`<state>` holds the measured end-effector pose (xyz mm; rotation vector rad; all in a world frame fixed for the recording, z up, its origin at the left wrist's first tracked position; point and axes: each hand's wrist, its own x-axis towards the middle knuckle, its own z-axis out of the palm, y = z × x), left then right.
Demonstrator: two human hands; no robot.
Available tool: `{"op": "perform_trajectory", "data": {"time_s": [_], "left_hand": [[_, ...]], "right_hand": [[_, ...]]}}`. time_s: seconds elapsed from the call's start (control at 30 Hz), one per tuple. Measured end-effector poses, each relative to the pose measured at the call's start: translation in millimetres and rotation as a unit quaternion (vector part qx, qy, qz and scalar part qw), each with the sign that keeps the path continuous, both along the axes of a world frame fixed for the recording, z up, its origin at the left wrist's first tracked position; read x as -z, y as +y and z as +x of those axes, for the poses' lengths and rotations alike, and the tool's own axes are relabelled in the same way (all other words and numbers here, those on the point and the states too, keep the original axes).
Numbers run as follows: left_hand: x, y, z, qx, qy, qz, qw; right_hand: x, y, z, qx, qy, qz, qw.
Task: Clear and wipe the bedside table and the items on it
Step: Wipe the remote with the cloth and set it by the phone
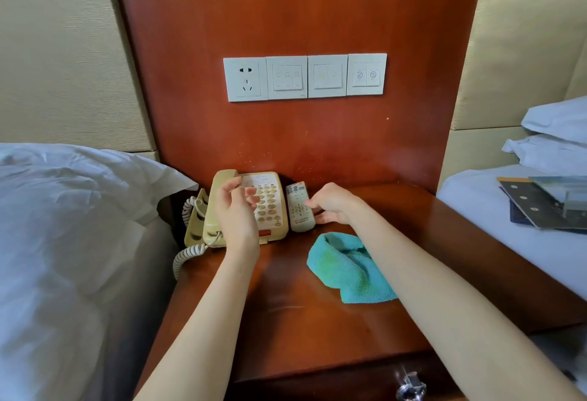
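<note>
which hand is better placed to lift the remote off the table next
Right. The right hand already touches the remote at its right edge, while the left hand hovers over the phone.

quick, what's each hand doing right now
Left hand: open, fingers loosely curled above the telephone, holding nothing.
Right hand: grip closed on the remote control.

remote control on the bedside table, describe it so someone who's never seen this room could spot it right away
Find the reddish wooden bedside table between the two beds, under the row of white wall switches. At its back stands a cream telephone; the remote control lies right beside it, the right hand touching it. It is a slim white bar, much narrower than the telephone.
</note>
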<state>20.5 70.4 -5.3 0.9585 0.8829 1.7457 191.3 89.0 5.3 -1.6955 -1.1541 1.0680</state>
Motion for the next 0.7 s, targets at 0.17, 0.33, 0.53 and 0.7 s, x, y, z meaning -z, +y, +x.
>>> {"op": "perform_trajectory", "data": {"time_s": [0.17,0.33,0.53,0.7], "left_hand": [[2,2,3,-0.005,0.059,0.007,0.998],[6,1,6,0.018,0.121,0.023,0.992],[16,-8,14,0.001,0.289,0.096,0.953],[3,-25,44,0.089,0.48,0.18,0.854]], "right_hand": [[7,7,-11,0.048,-0.099,0.027,0.994],[0,-10,-4,0.098,-0.216,0.117,0.964],[-28,-69,33,0.169,-0.246,0.294,0.908],[-45,-131,102,0.208,-0.304,0.354,0.86]]}}
